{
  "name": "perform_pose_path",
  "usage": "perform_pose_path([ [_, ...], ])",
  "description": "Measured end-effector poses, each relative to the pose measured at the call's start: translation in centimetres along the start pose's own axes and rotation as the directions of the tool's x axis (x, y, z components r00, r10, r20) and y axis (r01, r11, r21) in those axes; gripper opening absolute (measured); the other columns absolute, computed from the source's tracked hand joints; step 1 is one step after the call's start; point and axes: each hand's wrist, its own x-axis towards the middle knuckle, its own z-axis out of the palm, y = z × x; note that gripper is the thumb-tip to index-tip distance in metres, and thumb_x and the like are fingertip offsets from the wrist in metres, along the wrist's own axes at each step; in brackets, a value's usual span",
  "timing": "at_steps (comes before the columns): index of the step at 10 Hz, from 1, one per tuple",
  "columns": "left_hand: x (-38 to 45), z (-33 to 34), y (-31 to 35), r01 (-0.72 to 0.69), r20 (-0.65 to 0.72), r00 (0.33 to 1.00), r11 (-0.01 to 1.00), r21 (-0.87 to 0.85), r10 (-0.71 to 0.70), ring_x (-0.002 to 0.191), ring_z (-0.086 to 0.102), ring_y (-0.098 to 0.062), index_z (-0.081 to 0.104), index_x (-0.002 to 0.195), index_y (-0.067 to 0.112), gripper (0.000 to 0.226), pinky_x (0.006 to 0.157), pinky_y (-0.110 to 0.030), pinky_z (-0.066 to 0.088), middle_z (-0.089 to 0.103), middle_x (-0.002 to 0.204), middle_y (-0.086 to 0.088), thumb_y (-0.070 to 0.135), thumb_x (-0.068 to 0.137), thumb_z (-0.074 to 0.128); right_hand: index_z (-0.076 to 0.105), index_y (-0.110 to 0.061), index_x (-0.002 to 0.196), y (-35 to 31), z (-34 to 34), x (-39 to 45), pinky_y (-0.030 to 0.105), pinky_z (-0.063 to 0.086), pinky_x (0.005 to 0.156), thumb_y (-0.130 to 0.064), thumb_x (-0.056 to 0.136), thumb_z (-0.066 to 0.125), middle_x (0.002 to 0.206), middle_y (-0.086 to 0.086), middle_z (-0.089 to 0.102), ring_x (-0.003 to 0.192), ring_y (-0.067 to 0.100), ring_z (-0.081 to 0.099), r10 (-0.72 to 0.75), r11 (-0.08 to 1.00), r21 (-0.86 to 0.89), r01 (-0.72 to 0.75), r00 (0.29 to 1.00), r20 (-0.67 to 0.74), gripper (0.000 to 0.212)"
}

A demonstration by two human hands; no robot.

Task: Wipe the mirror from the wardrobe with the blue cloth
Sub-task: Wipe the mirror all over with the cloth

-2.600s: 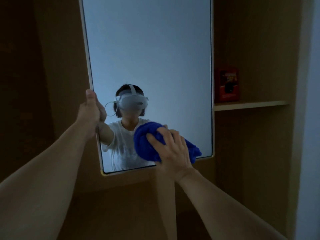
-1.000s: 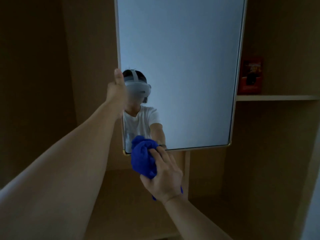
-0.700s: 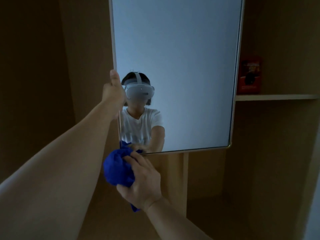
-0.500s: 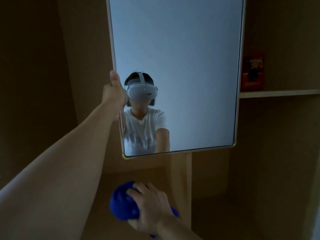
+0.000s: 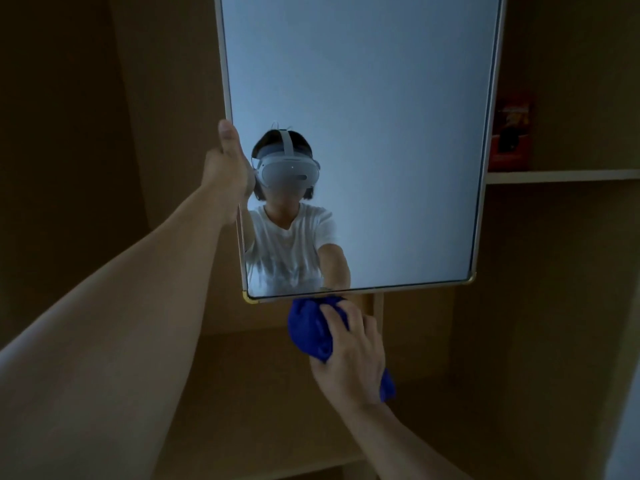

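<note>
A tall mirror (image 5: 381, 116) with a thin pale frame fills the upper middle of the head view, tilted slightly. My left hand (image 5: 227, 168) grips its left edge, thumb up along the frame. A bunched blue cloth (image 5: 311, 329) sits just under the mirror's bottom edge, touching it near the middle. My right hand (image 5: 353, 355) grips the cloth from the right, fingers curled over it. A tail of cloth sticks out below my wrist. The glass reflects a person in a white shirt and a headset.
Dim wooden wardrobe panels surround the mirror. A shelf (image 5: 561, 175) runs at the right with a red box (image 5: 512, 135) standing on it. A vertical wooden divider (image 5: 377, 306) stands behind the mirror's lower edge. A lower shelf board crosses below the hands.
My right hand swept the cloth down off the glass to the lower left, dropped low, then rose again to the mirror's bottom edge. My left hand kept its hold on the frame.
</note>
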Motion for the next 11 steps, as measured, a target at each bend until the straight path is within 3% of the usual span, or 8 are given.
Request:
perform_pose_path([
  [1,-0.3,-0.1,0.1,0.004,0.002,1.0,1.0,0.01,-0.004,0.061,0.048,-0.009,0.047,0.079,0.019,0.058,0.053,-0.025,0.032,0.051,0.068,0.003,0.069,0.089,0.019,0.052,-0.026,0.119,-0.1,-1.3,-0.2,0.034,0.052,0.07,-0.038,0.06,0.073,0.117,-0.001,0.052,0.091,0.021,0.057,-0.266,0.957,-0.091,0.276,0.958,0.112,0.064],
  [2,-0.3,0.0,0.1,0.001,-0.013,1.0,1.0,-0.003,-0.001,0.063,0.051,-0.008,0.052,0.1,0.019,0.06,0.053,-0.023,0.034,0.054,0.07,0.004,0.068,0.089,0.02,0.052,-0.027,0.125,-3.1,-1.9,1.3,0.033,0.049,0.071,-0.041,0.065,0.072,0.116,0.002,0.053,0.091,0.022,0.055,-0.353,0.924,-0.107,0.367,0.927,0.129,0.065],
  [5,-1.1,-0.7,0.8,0.002,0.074,0.997,1.0,0.017,-0.003,0.062,0.047,-0.01,0.044,0.133,0.01,0.074,0.057,-0.027,0.041,0.054,0.079,-0.001,0.065,0.092,0.016,0.046,-0.021,0.128,-7.0,-2.0,3.7,0.037,0.039,0.08,-0.033,0.074,0.069,0.128,0.009,0.041,0.107,0.028,0.046,-0.232,0.942,-0.176,0.286,0.933,0.274,0.059],
  [7,-1.3,-0.5,0.9,-0.04,0.083,0.996,0.999,-0.026,0.042,0.063,0.043,-0.013,0.048,0.13,0.003,0.072,0.059,-0.027,0.038,0.055,0.126,-0.02,0.06,0.094,0.022,0.037,-0.026,0.132,-5.2,-1.8,3.9,0.041,0.043,0.086,-0.038,0.075,0.066,0.142,0.011,0.031,0.119,0.031,0.042,-0.184,0.949,-0.199,0.245,0.941,0.285,0.066],
  [8,-1.0,-0.4,0.8,-0.025,0.109,0.994,1.0,-0.004,0.025,0.088,0.051,-0.024,0.047,0.131,0.004,0.074,0.074,-0.034,0.041,0.054,0.128,-0.02,0.062,0.093,0.021,0.033,-0.027,0.135,-4.7,-1.7,3.8,0.042,0.043,0.086,-0.04,0.074,0.066,0.141,0.011,0.032,0.123,0.032,0.04,-0.158,0.953,-0.207,0.219,0.948,0.278,0.07],
  [9,-1.1,-0.6,0.8,0.005,0.122,0.992,1.0,0.0,-0.005,0.109,0.056,-0.031,0.045,0.134,0.007,0.075,0.075,-0.033,0.04,0.055,0.127,-0.016,0.065,0.092,0.02,0.033,-0.028,0.134,-4.2,-1.6,3.6,0.042,0.044,0.086,-0.04,0.074,0.066,0.141,0.011,0.032,0.126,0.031,0.038,-0.148,0.956,-0.208,0.207,0.952,0.268,0.069],
  [10,-1.4,-0.8,1.1,0.023,0.109,0.994,0.999,0.025,-0.026,0.074,0.051,-0.015,0.04,0.137,0.01,0.076,0.063,-0.029,0.038,0.057,0.103,-0.007,0.066,0.091,0.016,0.034,-0.028,0.133,-3.5,-1.9,3.5,0.039,0.044,0.083,-0.042,0.074,0.065,0.137,0.009,0.037,0.119,0.029,0.043,-0.133,0.955,-0.223,0.193,0.957,0.259,0.069],
  [11,-1.7,-0.9,1.2,0.015,0.115,0.993,0.999,0.042,-0.02,0.071,0.046,-0.01,0.038,0.138,0.011,0.074,0.061,-0.028,0.036,0.051,0.098,-0.004,0.064,0.092,0.016,0.034,-0.03,0.134,-1.9,-2.9,3.3,0.035,0.042,0.079,-0.044,0.073,0.065,0.126,0.004,0.042,0.109,0.025,0.048,-0.088,0.953,-0.259,0.154,0.964,0.25,0.07],
])
